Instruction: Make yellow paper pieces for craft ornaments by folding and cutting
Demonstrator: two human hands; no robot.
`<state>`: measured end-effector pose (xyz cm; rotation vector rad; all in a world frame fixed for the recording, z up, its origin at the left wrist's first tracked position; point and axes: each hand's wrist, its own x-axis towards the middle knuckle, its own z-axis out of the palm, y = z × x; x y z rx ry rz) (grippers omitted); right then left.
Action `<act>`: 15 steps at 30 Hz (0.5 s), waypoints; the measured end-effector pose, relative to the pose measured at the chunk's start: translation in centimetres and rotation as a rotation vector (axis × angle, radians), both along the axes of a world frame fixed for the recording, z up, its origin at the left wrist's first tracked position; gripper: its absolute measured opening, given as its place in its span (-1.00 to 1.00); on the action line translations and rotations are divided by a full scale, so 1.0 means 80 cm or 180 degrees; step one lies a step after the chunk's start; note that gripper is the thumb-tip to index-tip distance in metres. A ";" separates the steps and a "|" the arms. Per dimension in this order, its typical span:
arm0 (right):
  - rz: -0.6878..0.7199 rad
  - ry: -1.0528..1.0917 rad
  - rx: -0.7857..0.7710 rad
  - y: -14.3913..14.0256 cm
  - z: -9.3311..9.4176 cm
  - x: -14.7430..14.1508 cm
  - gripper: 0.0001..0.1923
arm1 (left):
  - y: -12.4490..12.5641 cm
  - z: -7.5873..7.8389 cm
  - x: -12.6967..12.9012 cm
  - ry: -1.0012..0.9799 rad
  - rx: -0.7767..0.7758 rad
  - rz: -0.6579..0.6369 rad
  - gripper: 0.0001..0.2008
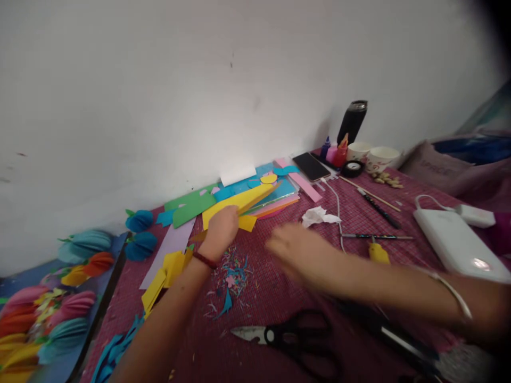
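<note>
My left hand is closed at the near end of a long folded piece of yellow paper, which reaches toward the stack of coloured sheets. Its fingertips are mostly hidden. My right hand hangs over the tablecloth, smeared by motion, its fingers pointing left; nothing clear shows in it. Below it lie black-handled scissors, blades to the left. Tiny paper scraps are scattered between the two forearms. Cut yellow pieces lie left of my left wrist.
Folded paper shapes crowd a blue surface at left. Toward the back right are a phone, glue bottles, paper cups and a black flask. A white power bank and yellow glue gun sit near my right arm.
</note>
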<state>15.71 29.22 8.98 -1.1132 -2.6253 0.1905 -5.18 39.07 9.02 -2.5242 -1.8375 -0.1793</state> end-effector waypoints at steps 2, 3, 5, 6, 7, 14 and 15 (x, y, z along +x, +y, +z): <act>0.0471 -0.0293 -0.0413 -0.055 -0.019 -0.009 -0.72 | 0.026 0.031 -0.008 -0.0183 0.0250 0.0194 -0.66; 0.0659 -0.0354 -0.0470 -0.076 -0.033 -0.016 -0.59 | 0.037 0.048 -0.012 -0.0292 0.0382 0.0297 -0.67; 0.0600 -0.0448 -0.0469 -0.102 -0.061 -0.033 -0.47 | 0.050 0.081 -0.022 -0.0535 0.0657 0.0544 -0.69; 0.0592 -0.0451 -0.0462 -0.109 -0.072 -0.042 -0.46 | 0.050 0.096 -0.028 -0.0661 0.0786 0.0654 -0.69; 0.0560 -0.0470 -0.0450 -0.112 -0.079 -0.050 -0.49 | 0.046 0.111 -0.034 -0.0778 0.0914 0.0750 -0.69; 0.0599 -0.0266 -0.0873 -0.105 -0.052 -0.053 -0.71 | -0.077 0.180 -0.062 -0.1118 0.1952 0.0649 -0.70; 0.0547 -0.0079 -0.0939 -0.093 -0.042 -0.039 -0.72 | -0.098 0.181 -0.063 -0.0931 0.1954 0.0606 -0.69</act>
